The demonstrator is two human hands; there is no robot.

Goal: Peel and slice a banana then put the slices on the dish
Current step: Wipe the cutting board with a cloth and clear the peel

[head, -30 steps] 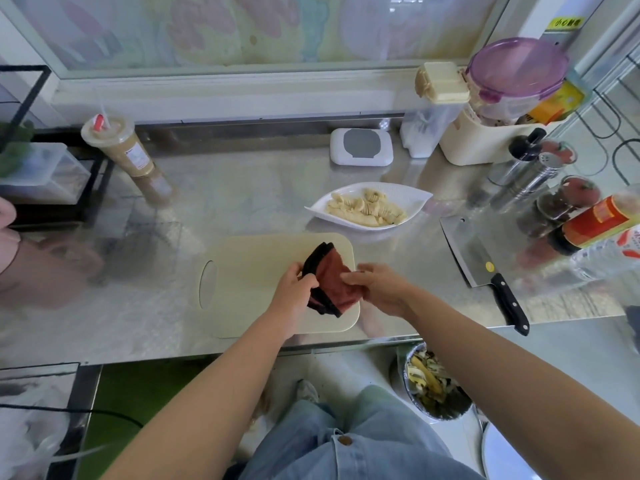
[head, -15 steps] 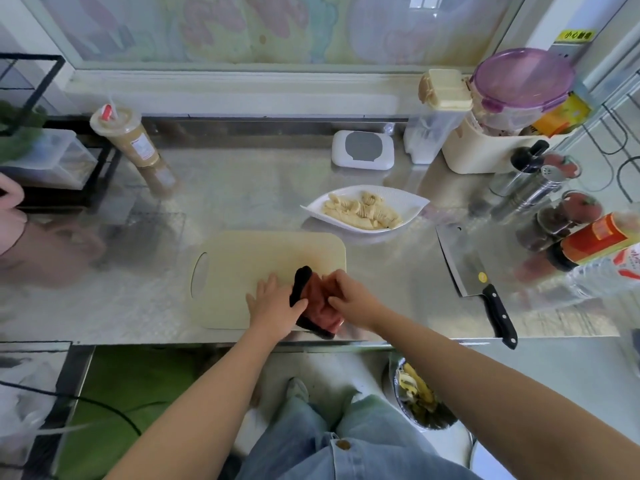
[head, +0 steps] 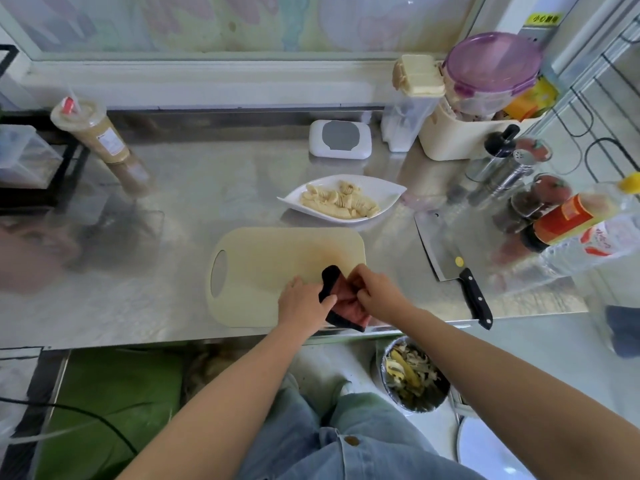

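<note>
A kitchen: a brushed stainless-steel counter (head: 207,188) carries a pale plastic cutting board (head: 277,258), a black-handled steel cleaver (head: 441,252), a white leaf-shaped dish (head: 391,195) of banana slices (head: 337,202), shiny metal shakers (head: 502,168) and a red-labelled sauce bottle (head: 568,220); a round metal bin of peelings (head: 415,379) stands on the floor below

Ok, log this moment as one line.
banana slices on dish | left hand grips cloth | right hand pinches cloth | cloth over cutting board near edge | knife flat on counter
</note>
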